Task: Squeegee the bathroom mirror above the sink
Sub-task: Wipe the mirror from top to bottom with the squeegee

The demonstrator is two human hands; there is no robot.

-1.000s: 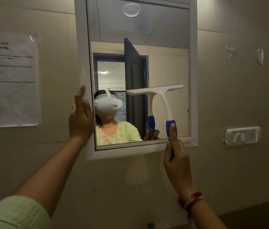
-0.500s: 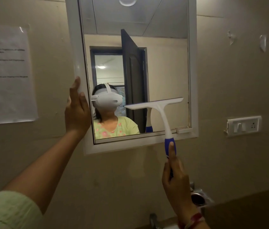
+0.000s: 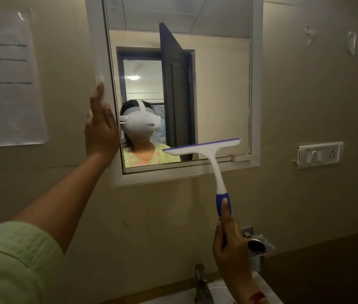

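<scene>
A white-framed mirror (image 3: 222,88) hangs on the beige wall above the sink (image 3: 215,290). My right hand (image 3: 230,244) grips the blue handle of a white squeegee (image 3: 215,159), thumb laid along the handle. Its blade lies slightly tilted across the mirror's bottom right part, just above the lower frame. My left hand (image 3: 101,126) rests flat on the mirror's left frame edge, fingers up. The glass reflects a person wearing a white headset, and an open dark door.
A paper notice (image 3: 4,80) is stuck on the wall at left. A white switch plate (image 3: 318,154) sits right of the mirror. A metal holder (image 3: 259,246) juts from the wall behind my right hand. The tap (image 3: 202,281) stands at the sink's back.
My right hand has drawn the squeegee down the glass, from mid-height to the bottom edge. The view has tilted down, showing sink and tap. My left hand stays on the frame.
</scene>
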